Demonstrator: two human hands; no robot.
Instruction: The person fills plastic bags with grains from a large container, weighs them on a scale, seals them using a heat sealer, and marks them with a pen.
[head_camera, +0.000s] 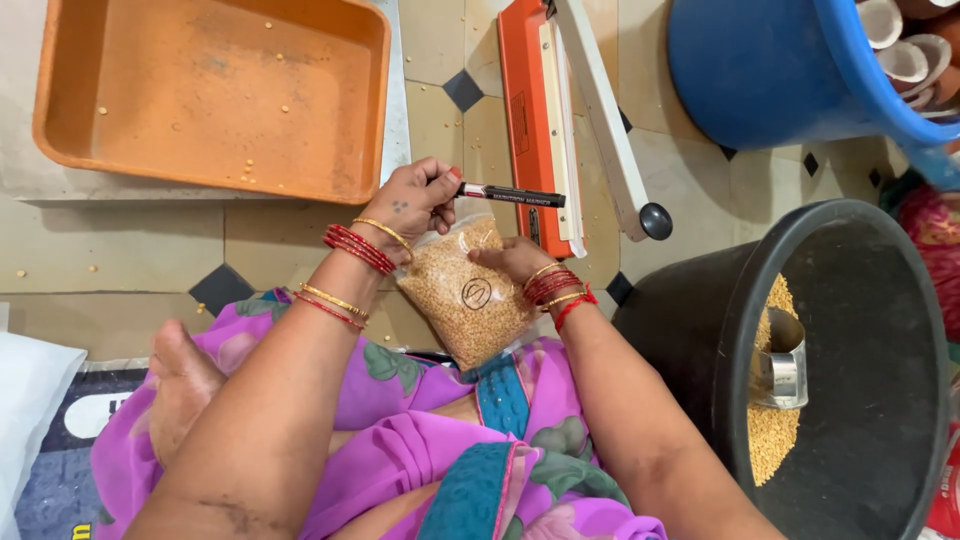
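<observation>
Left hand grips the marker lying crosswise mid-frame, just above the lentil bag pinned under the right hand.

Bright, even daylight, soft faint shadows, colours vivid, sharp focus across the middle, slight wide-angle bending at the edges

Beige floor tiles with small black diamond insets cover the room. An orange tray, a blue tub and a black bucket holding yellow grain sit on the floor in even light.
</observation>
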